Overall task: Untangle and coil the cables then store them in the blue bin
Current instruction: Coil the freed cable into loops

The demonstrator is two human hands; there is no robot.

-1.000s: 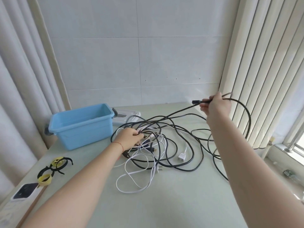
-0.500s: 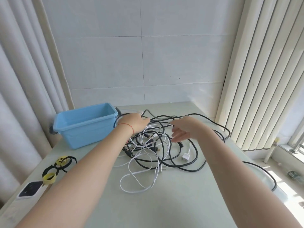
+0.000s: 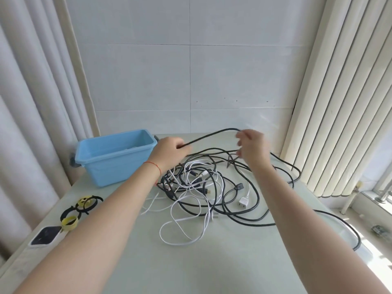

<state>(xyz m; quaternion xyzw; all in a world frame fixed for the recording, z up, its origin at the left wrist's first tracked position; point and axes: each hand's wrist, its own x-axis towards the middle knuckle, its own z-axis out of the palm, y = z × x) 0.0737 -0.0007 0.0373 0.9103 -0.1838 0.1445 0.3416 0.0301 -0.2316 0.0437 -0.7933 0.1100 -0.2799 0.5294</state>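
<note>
1. Left hand (image 3: 169, 150) is gripping a black cable (image 3: 209, 135), fingers curled round it, just right of the blue bin (image 3: 115, 155).
2. Right hand (image 3: 253, 148) is holding the same cable's far end at the fingertips, other fingers loosely spread; the hand is blurred.
3. Black cable is arching between the 2 hands, raised above the pile.
4. Tangle of cables (image 3: 203, 187) is lying on the worktop (image 3: 191, 262) below the hands: thick black loops mixed with thin white cable (image 3: 182, 240), white plug (image 3: 242, 202) at right.
5. 1 black loop is trailing off the worktop's right edge.
6. Blue bin is sitting at the rear left, open top.
7. Black and yellow straps (image 3: 81, 207) and a phone (image 3: 45, 234) are lying at the left edge.
</note>
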